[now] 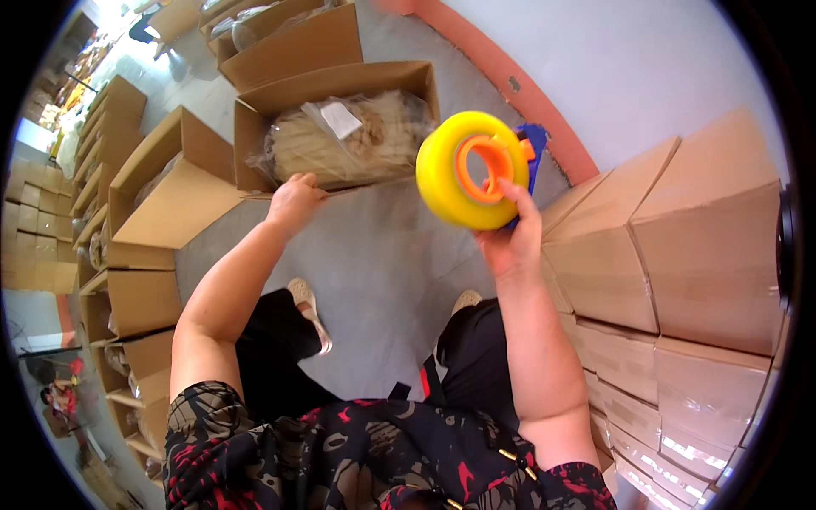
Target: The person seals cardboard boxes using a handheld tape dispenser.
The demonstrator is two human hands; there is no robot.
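Note:
My right hand (513, 233) grips a packing tape dispenser with a blue body (537, 143), an orange hub and a large yellow roll of tape (440, 185), held up above the floor. Ahead of me stands an open cardboard box (255, 143). Inside it, clear plastic bags (382, 137) hold beige contents that I cannot identify, and a white paper slip (341, 120) lies on top. My left hand (297, 203) is at the near edge of this box, its fingers bent over the cardboard flap there.
Sealed cardboard boxes (599, 274) are stacked along my right side. More open boxes (172, 217) with plastic-bagged contents stand to the left, and others (293, 54) beyond the near box. A white wall (612, 57) with a red base band rises at the upper right. People are in the far left background.

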